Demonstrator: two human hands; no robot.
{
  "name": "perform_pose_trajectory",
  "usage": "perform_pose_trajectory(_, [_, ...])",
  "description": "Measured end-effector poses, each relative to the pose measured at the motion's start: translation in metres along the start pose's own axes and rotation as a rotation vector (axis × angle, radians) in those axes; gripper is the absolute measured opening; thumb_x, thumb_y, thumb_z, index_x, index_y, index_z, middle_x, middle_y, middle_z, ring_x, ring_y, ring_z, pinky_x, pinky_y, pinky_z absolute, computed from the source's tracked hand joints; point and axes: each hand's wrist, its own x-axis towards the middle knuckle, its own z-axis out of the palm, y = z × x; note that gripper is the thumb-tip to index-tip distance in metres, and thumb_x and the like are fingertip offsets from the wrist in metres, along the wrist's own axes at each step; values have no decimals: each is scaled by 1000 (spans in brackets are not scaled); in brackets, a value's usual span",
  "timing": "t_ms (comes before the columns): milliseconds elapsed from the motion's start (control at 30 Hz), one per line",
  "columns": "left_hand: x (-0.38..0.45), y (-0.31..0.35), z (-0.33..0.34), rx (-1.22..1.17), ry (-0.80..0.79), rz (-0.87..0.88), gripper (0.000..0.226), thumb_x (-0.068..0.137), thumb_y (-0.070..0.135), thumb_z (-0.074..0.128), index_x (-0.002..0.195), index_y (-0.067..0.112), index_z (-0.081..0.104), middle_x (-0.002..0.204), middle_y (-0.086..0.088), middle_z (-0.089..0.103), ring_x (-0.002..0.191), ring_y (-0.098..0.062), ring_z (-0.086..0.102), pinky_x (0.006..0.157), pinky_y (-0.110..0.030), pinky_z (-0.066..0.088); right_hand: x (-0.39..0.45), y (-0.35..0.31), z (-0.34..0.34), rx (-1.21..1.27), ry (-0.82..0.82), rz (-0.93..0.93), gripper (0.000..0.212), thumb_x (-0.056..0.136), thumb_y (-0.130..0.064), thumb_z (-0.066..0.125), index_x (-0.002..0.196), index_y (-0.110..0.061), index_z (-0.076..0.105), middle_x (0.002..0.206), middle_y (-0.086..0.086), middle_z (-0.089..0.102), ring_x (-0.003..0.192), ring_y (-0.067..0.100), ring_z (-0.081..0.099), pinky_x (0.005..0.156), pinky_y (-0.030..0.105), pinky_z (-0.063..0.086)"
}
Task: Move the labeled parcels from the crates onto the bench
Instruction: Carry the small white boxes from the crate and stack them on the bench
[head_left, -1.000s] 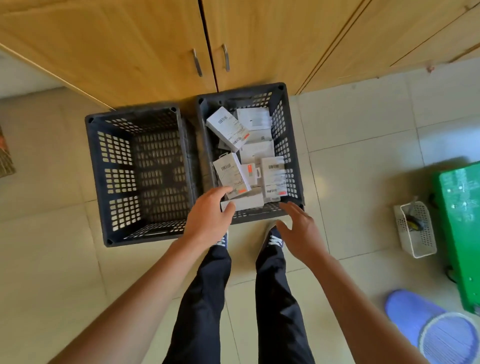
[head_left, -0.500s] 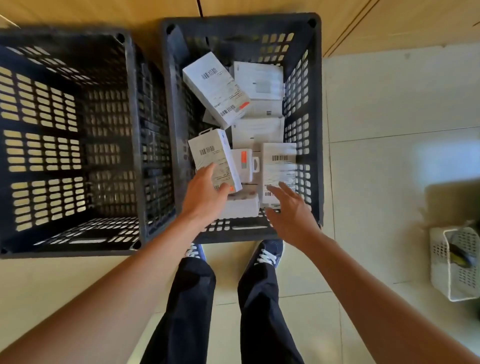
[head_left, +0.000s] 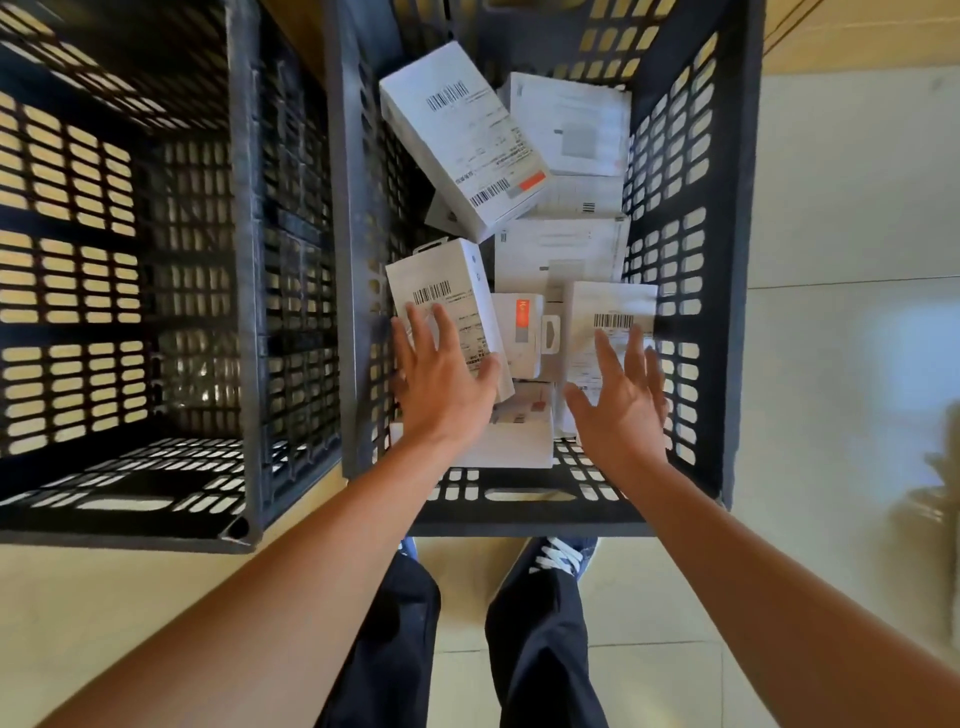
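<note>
Both hands are down inside the right crate (head_left: 737, 260), fingers spread and nothing gripped yet. The left hand (head_left: 441, 384) lies over the lower part of a barcode box (head_left: 441, 291) at about 11 o'clock from the wrist; I can't tell if the fingers actually touch it. The right hand (head_left: 623, 405) hovers over a flat labeled parcel (head_left: 613, 312) leaning against the right wall.

These look like small cardboard retail boxes, so I'd guess light, stiff and smooth, a bit slippery on the printed faces. Best bet is pinching across the short sides, thumb on one edge, fingers on the other, rather than pressing the flat face.

Between the hands sits a little box with an orange mark (head_left: 522, 332), and a low white box (head_left: 511, 441) lies under the wrists at 6 o'clock. Further in at 12 o'clock a big tilted box (head_left: 462, 140) rests on flat parcels (head_left: 569, 124), so it may slide if what's under it shifts.

The left crate (head_left: 244, 260) looks empty. No bench in view. The crate walls are tall, so lifts go straight up.
</note>
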Motion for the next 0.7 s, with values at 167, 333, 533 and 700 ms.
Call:
perform_pose_trajectory(167, [-4,3,10,-99,15,-33,97,97,56,57,163,26,-6,169,-1,-22,154,-37,-16,121,-61,12,9,3,8,-4,29,-10,74,98,-44,60,159,-42,17,167,-11,-19,153,31,-15,118,68,14])
perform_pose_trajectory(333, [-8,4,18,-233,69,-99,98,94,48,67,161,40,-3,169,0,-21,153,-41,7,114,-55,34,11,5,18,-92,53,-44,89,93,-45,67,159,-45,7,164,-6,-29,151,39,-20,113,71,17])
perform_pose_trajectory(533, [-10,-4,14,-272,134,-49,96,90,46,72,162,40,9,170,5,-10,152,-32,13,116,-47,32,9,2,21,-56,114,-49,88,91,-40,71,158,-46,13,165,0,-26,152,39,-14,113,73,14])
perform_pose_trajectory(700, [-21,-1,0,-247,144,28,89,89,41,74,161,38,21,169,4,2,146,-31,23,108,-36,36,1,-6,1,31,159,-12,94,83,-39,75,157,-45,18,168,1,-14,153,34,4,115,64,24])
